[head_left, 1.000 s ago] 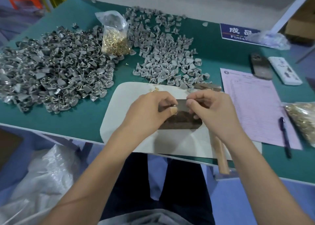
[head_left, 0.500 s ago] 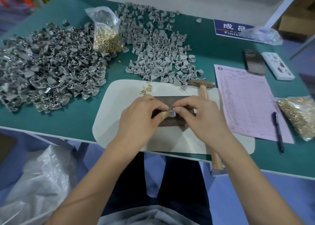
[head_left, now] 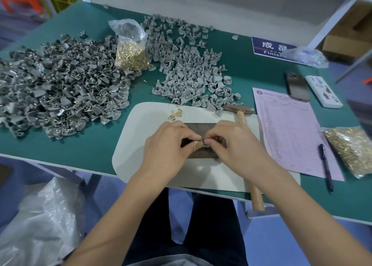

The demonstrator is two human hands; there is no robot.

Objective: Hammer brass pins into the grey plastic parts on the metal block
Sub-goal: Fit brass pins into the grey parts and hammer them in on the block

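Brass pin, tiny and slippery: pinch it by the shank. At frame centre your left hand (head_left: 171, 142) and right hand (head_left: 231, 142) pinch a small grey plastic part (head_left: 205, 145) on the metal block (head_left: 201, 127); pin itself hidden. Hammer (head_left: 239, 112) lies just right.

Left hand (head_left: 169, 145) and right hand (head_left: 235, 145) side by side, fingers curled, fingertips together in a pinch.

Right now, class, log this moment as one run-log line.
phase: pin placement | left hand, right hand: pinching grey part on metal block | hammer: lying untouched | loose brass pins: on mat
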